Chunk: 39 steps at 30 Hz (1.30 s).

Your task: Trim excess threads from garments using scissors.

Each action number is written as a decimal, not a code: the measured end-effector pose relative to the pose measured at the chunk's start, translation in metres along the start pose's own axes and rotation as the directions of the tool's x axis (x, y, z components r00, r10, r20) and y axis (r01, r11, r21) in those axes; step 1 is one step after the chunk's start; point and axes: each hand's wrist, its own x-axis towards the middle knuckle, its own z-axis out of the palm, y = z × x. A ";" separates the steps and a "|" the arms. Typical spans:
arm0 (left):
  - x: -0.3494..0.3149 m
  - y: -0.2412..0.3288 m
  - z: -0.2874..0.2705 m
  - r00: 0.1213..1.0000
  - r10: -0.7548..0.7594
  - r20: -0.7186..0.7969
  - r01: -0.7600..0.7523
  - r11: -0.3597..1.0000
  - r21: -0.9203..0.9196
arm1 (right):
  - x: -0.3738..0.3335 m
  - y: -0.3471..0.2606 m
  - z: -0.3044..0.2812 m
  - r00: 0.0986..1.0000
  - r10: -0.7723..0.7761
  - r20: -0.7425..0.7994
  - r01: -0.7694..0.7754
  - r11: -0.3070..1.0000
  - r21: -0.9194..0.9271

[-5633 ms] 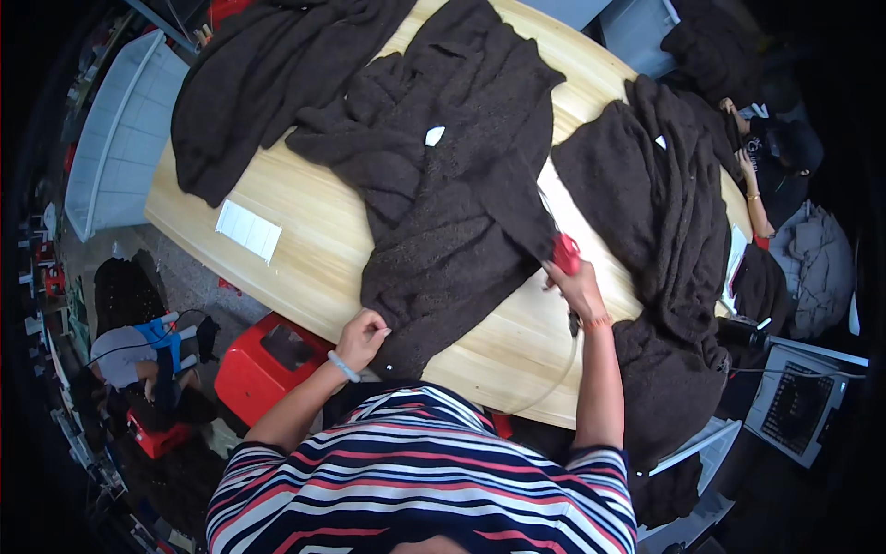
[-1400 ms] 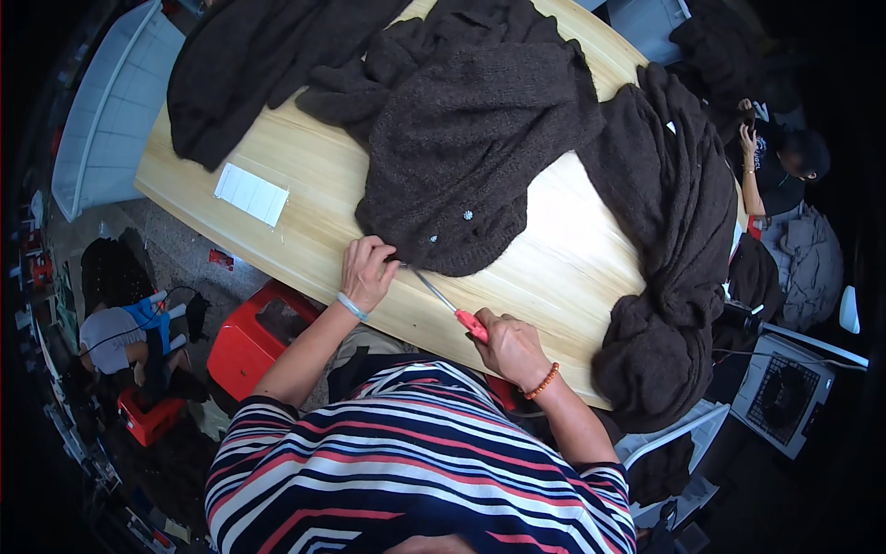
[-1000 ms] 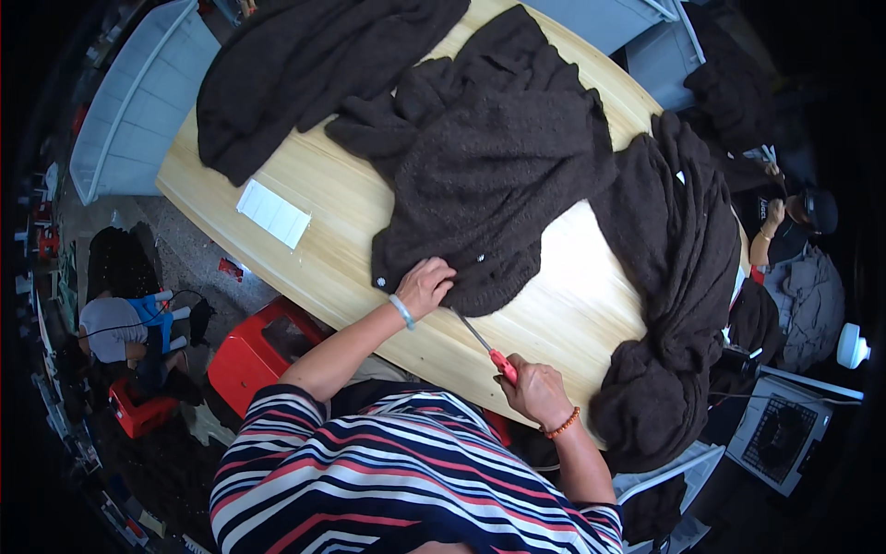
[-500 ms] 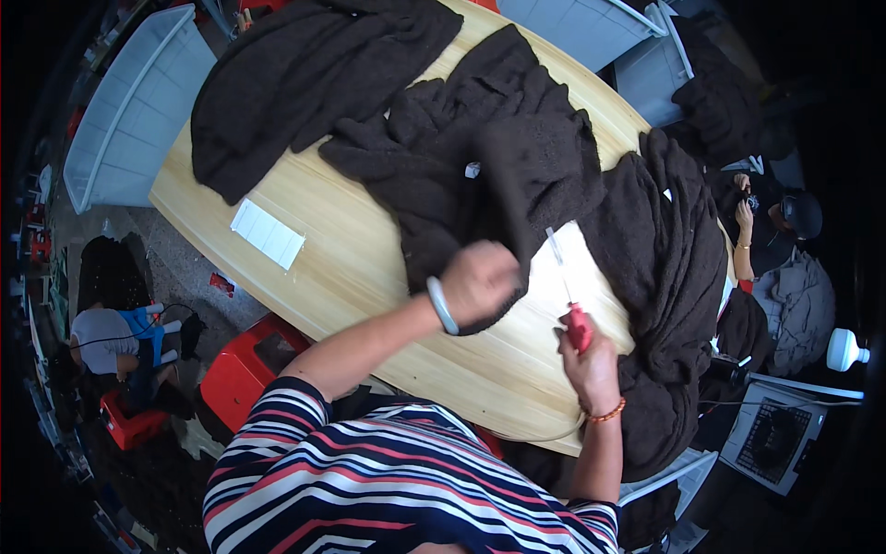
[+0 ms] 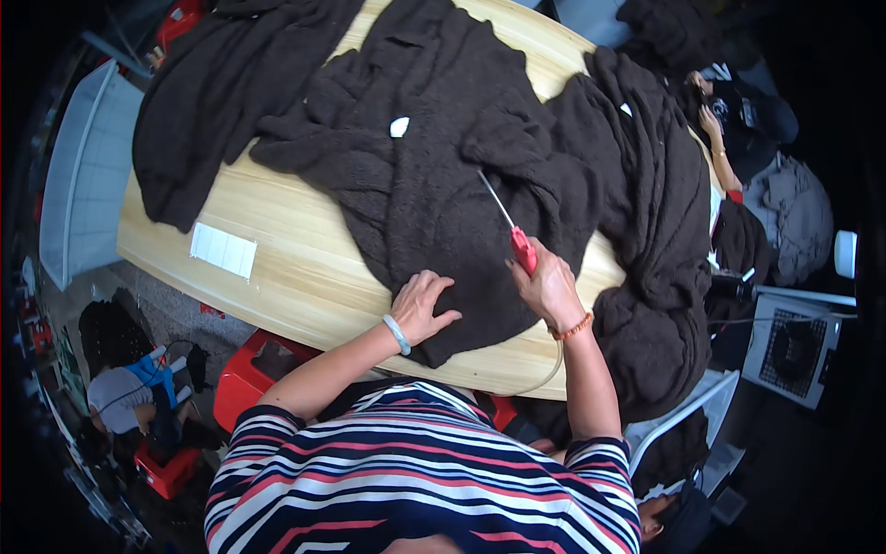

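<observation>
A dark brown, fuzzy knit garment (image 5: 434,212) lies spread on the wooden table before me, with a small white label (image 5: 399,126) on it. Flat on its near left edge rests my left hand (image 5: 423,307), fingers apart. My right hand (image 5: 547,288) is closed round the red handle of a tool (image 5: 522,249) with a long thin metal shaft. The shaft points up and left over the fabric; whether its tip touches cannot be told. From beneath my right wrist a pale cord or hose (image 5: 554,369) curves toward the table edge.
More dark brown garments lie at the far left (image 5: 240,102) and in a heap on the right (image 5: 646,185). A strip of white labels (image 5: 223,250) sits on the table (image 5: 305,249). Red stools (image 5: 249,379) stand below left. Other people sit at both sides; a person's hand (image 5: 711,125) shows at right.
My left hand has moved left and down and opened out on the fabric. The garment now lies flatter. My right hand has moved up and left with the red-handled tool. The view has shifted.
</observation>
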 end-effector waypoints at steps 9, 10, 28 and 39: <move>-0.028 -0.005 0.035 0.977 0.036 0.209 -0.111 0.926 0.360 | 0.018 0.144 0.002 0.930 0.359 -0.076 -0.361 0.933 -0.010; -0.033 -0.013 0.033 0.989 0.078 0.127 -0.116 0.937 0.328 | 0.011 0.157 0.003 0.907 0.417 -0.062 -0.416 0.909 0.022; -0.013 0.050 0.069 0.900 0.380 0.214 -0.396 0.917 0.038 | 0.063 -0.005 -0.020 0.988 -0.009 -0.153 0.002 0.999 -0.043; -0.028 0.019 0.044 0.892 0.284 0.351 -0.251 0.958 -0.137 | 0.194 -0.059 0.096 0.985 -0.086 -0.153 0.044 0.965 -0.259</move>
